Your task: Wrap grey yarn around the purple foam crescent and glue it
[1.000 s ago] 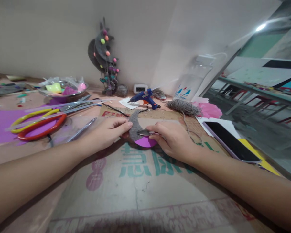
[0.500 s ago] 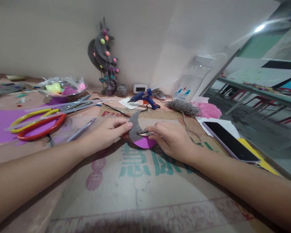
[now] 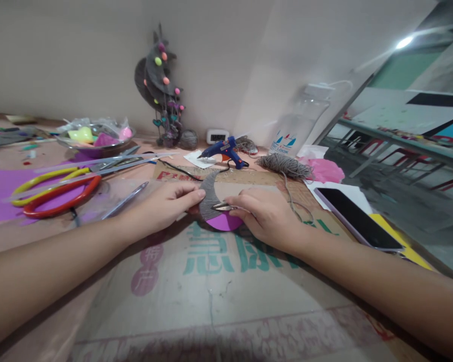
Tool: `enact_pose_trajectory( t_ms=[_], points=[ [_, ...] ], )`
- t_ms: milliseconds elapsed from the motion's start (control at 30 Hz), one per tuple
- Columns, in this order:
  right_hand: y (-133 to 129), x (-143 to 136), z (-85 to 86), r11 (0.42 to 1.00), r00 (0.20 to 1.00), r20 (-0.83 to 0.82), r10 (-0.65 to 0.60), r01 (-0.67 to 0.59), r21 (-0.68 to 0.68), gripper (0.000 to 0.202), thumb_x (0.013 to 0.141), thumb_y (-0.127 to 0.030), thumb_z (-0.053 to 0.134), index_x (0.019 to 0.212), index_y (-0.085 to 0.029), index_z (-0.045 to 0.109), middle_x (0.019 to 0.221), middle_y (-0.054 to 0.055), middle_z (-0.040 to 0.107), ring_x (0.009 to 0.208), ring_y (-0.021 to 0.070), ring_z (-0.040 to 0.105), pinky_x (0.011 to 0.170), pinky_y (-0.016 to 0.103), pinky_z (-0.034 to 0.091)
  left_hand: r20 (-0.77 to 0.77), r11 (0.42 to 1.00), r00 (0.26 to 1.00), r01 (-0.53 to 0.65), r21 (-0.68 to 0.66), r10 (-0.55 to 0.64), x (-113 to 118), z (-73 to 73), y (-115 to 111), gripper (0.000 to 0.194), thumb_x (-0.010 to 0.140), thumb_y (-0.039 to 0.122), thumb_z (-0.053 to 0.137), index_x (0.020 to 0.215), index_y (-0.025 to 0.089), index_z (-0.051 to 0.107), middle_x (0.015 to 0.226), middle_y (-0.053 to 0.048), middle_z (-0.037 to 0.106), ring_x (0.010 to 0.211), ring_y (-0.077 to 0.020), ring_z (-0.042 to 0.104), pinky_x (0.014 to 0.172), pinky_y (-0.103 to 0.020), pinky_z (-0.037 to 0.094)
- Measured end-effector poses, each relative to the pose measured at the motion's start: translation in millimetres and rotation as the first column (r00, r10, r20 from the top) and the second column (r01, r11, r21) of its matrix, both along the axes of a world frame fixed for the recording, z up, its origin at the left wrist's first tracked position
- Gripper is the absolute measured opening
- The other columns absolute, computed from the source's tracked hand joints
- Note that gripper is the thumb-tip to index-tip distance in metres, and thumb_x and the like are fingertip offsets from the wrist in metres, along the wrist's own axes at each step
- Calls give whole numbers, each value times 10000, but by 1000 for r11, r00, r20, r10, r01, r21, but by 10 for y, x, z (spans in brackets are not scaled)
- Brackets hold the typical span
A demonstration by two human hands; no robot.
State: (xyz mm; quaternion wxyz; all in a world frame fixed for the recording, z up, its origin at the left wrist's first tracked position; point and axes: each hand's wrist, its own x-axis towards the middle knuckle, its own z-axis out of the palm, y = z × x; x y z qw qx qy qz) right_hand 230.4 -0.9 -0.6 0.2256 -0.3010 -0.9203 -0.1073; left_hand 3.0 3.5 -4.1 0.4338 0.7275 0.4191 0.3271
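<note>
My left hand (image 3: 177, 200) pinches the left edge of a crescent (image 3: 210, 193) wound with grey yarn, thumb on top. The crescent's lower right part shows bare purple card (image 3: 225, 221). In my right hand (image 3: 262, 213) is a pair of small pointed metal snips (image 3: 221, 206), with the tip over the wound yarn at the border of the purple part. My right fingers hide the rear of the snips and the right end of the crescent. Beneath both hands lies a printed cardboard sheet (image 3: 166, 322).
Behind the crescent sit a blue glue gun (image 3: 224, 150), a grey yarn skein (image 3: 285, 166) and a water bottle (image 3: 300, 120). On the left are red-and-yellow-handled scissors (image 3: 62, 196), a pen (image 3: 126, 199) and a metal bowl (image 3: 96, 147). A phone (image 3: 357, 217) lies at right.
The view has shifted very slightly. Both hands keep their hold on the crescent and the snips, and the snips' tip has moved barely left relative to the crescent.
</note>
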Motion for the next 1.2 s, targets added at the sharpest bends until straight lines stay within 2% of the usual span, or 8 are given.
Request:
enact_pose_trajectory(
  t_ms=[167,267,533,967,1200],
  points=[
    [7,43,-16,996,993,-118,23,-34,-87,164,898,-199,466,1002,-166,589,809,40,650,725,146,572,654,254,407,-47,1000,999,-3,23,4,-23,-17,15,335,879,392,432,640,170,507,625,29,479,584,-106,437,552,-218,338],
    [16,73,-20,995,982,-189,13,-32,-94,158,897,-217,477,1009,-173,579,849,45,655,757,152,582,682,264,419,-76,999,997,-20,47,23,-39,-25,27,352,879,422,421,647,173,511,630,25,497,594,-116,450,559,-225,337],
    [8,72,-2,998,997,-64,34,-37,-55,181,909,-221,456,1012,-155,589,816,53,628,716,150,542,647,262,380,-88,998,996,-22,51,27,-42,-26,27,358,885,420,419,649,168,515,621,33,504,573,-106,439,541,-223,322],
    [14,68,-21,995,998,-55,23,-28,-95,179,910,-222,454,1016,-164,586,806,45,632,726,154,549,661,262,388,29,999,999,-37,-37,38,-3,-10,10,325,874,375,453,637,164,525,613,29,515,556,-97,452,518,-215,336],
    [11,59,-13,996,999,-39,20,-23,-86,170,906,-205,459,1001,-158,592,793,41,636,704,150,553,646,257,388,-16,999,999,-36,11,36,-15,-14,24,331,879,377,448,643,163,539,622,29,524,583,-100,470,557,-222,357]
  ],
)
